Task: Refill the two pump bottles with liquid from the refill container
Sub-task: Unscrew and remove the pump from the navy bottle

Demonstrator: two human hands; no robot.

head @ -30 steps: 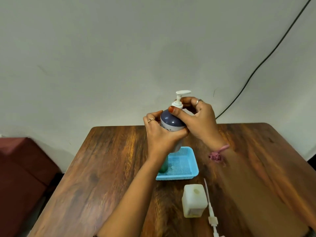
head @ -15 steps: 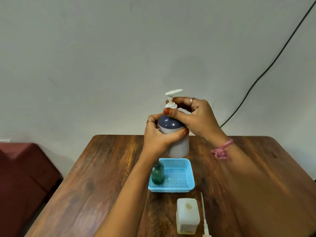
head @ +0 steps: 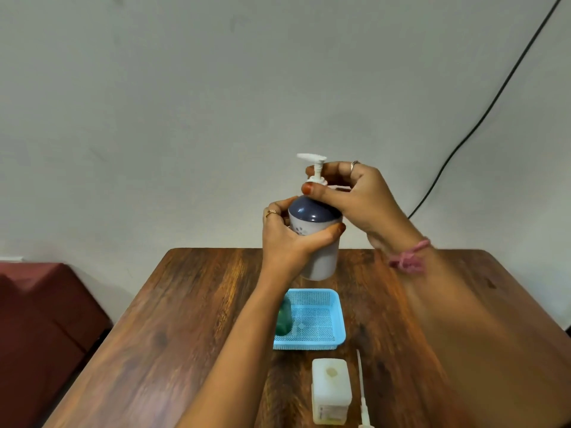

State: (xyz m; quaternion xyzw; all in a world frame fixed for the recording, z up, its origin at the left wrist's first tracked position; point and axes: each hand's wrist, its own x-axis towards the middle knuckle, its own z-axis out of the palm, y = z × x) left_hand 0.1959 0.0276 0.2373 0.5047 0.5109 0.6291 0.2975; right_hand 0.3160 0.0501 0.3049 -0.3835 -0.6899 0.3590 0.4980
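Note:
A white pump bottle with a dark blue dome top (head: 321,257) is held upright in the air above the blue mesh basket (head: 332,310). My left hand (head: 290,239) grips its body. My right hand (head: 352,193) pinches the collar of its white pump head (head: 313,163) between thumb and fingers. A green bottle (head: 283,318) stands in the basket's left side, partly hidden by my left forearm. A square whitish bottle (head: 331,390) with an open neck stands near the table's front, and its detached pump with tube (head: 362,393) lies just right of it.
The wooden table (head: 185,335) meets a pale wall at the back. A dark red seat (head: 40,329) sits to the left of the table. A black cable (head: 482,118) runs diagonally down the wall at the right.
The pump head has turned, its spout now pointing left instead of right. Both hands stay on the bottle. The camera has tilted up, so the table items sit lower in view.

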